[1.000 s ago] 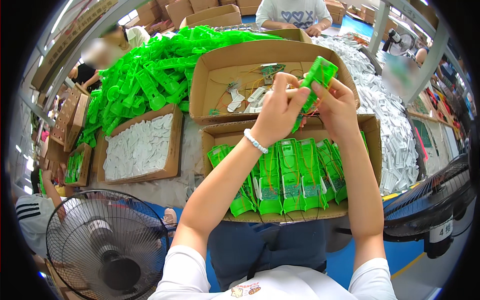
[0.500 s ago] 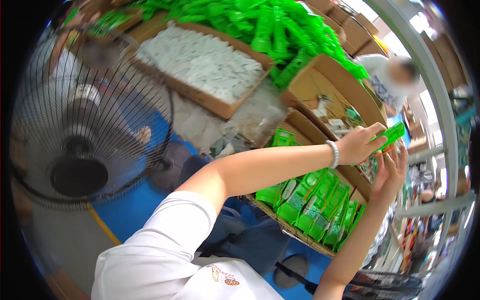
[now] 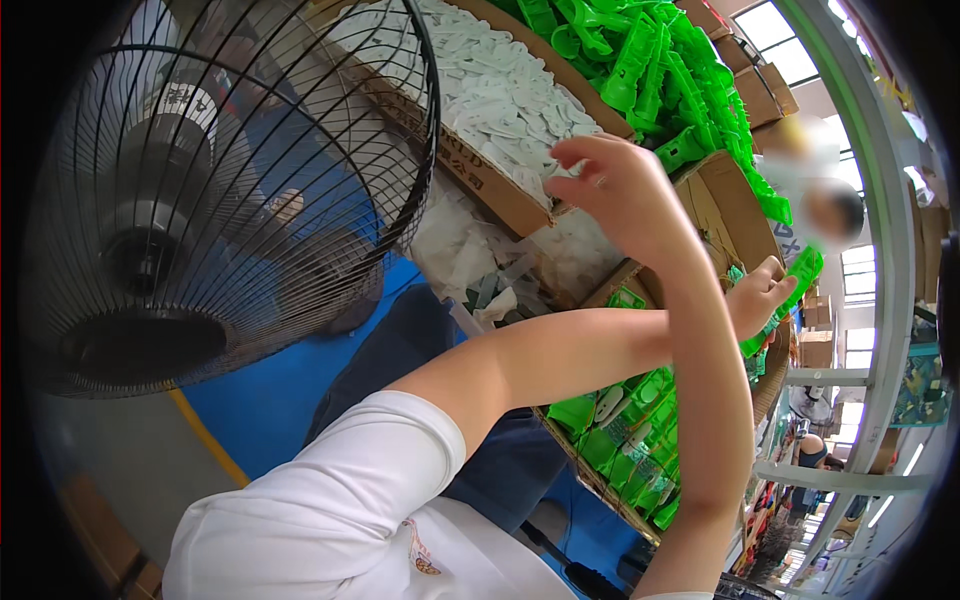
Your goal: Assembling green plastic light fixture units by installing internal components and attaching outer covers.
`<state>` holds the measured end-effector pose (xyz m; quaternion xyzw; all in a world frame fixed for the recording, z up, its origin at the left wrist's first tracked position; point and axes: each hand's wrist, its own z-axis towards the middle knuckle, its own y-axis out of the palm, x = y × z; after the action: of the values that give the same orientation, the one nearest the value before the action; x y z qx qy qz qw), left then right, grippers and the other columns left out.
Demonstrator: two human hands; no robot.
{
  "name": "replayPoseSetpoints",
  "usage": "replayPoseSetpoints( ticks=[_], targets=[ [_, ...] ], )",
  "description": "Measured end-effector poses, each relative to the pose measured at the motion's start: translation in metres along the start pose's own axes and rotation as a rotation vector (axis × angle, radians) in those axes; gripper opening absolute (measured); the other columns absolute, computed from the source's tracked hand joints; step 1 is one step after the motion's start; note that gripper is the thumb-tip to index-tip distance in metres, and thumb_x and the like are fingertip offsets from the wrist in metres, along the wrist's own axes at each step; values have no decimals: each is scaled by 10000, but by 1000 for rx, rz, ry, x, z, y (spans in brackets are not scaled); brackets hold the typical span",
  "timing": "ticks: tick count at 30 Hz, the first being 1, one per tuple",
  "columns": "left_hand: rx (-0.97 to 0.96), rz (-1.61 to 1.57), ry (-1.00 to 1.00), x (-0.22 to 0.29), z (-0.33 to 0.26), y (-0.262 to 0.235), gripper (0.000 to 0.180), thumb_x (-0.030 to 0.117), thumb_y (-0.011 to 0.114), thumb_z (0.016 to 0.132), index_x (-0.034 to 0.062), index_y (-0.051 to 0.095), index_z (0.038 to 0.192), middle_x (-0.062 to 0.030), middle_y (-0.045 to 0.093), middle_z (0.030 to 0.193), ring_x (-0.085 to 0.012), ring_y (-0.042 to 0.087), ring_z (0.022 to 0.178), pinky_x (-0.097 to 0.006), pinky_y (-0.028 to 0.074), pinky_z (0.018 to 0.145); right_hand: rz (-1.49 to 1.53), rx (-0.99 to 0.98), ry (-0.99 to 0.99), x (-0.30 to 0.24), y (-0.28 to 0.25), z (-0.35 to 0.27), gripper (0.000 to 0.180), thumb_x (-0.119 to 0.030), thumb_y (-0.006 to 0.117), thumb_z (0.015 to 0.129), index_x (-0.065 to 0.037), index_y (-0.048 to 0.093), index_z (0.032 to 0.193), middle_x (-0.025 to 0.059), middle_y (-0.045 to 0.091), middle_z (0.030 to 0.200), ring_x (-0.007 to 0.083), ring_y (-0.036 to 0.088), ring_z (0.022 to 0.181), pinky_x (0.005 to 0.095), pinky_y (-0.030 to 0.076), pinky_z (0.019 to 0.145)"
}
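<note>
My left hand (image 3: pixel 752 298) grips a long bright green plastic casing (image 3: pixel 800 275) at the right, its fingers wrapped over the near side. My right forearm crosses in front of the left one and hides the left wrist. Above the corner of a shallow carton, my right hand (image 3: pixel 622 190) hangs with fingers bent and apart, and nothing shows in it. Small flat white plastic pieces (image 3: pixel 500 85) fill that carton (image 3: pixel 462 178). Below my arms, green casings with small fitted parts and wires (image 3: pixel 625 450) stand in rows in another box, partly covered by my right forearm.
A large black wire fan (image 3: pixel 270 170) takes up the left side. Loose green casings (image 3: pixel 650 60) are heaped at the back, beside an open cardboard box (image 3: pixel 735 200). Another person (image 3: pixel 800 180) is beyond it. A pale metal post (image 3: pixel 868 190) rises at the right.
My right hand has left the green casing and swung left and up to the white pieces. The left hand keeps the casing. The view has shifted, bringing the fan larger into sight.
</note>
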<state>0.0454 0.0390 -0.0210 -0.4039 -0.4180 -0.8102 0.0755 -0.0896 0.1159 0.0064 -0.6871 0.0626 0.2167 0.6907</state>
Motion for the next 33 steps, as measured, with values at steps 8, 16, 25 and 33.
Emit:
replayPoseSetpoints(
  ticks=[8,16,25,33],
  targets=[
    [-138,-450,-84,20,1,-17,286,293,481,1001,15,429,960,-119,563,769,-176,549,539,-324,468,462,-17,-81,-3,8,25,32,270,-121,731,753,5,675,986,163,685,919,276,637,786,357,508,741],
    [27,-231,178,-47,48,-7,280,308,493,1000,60,452,1123,-95,618,819,-183,615,657,-355,516,578,524,327,95,10,-16,-12,243,-76,693,810,13,668,1035,47,668,831,97,584,687,244,457,588],
    [-245,-566,-285,9,19,-32,313,392,483,989,109,461,1120,-75,569,884,-212,629,636,-372,547,532,1002,976,-43,83,-102,-205,211,20,534,864,108,581,1050,178,649,937,365,676,950,313,610,639],
    [-299,-280,-314,17,8,-29,312,403,465,998,105,454,1089,-48,519,864,-169,560,606,-306,465,493,1055,1143,191,112,-58,-253,275,14,603,871,83,573,1135,91,617,881,222,671,822,313,600,673]
  ],
)
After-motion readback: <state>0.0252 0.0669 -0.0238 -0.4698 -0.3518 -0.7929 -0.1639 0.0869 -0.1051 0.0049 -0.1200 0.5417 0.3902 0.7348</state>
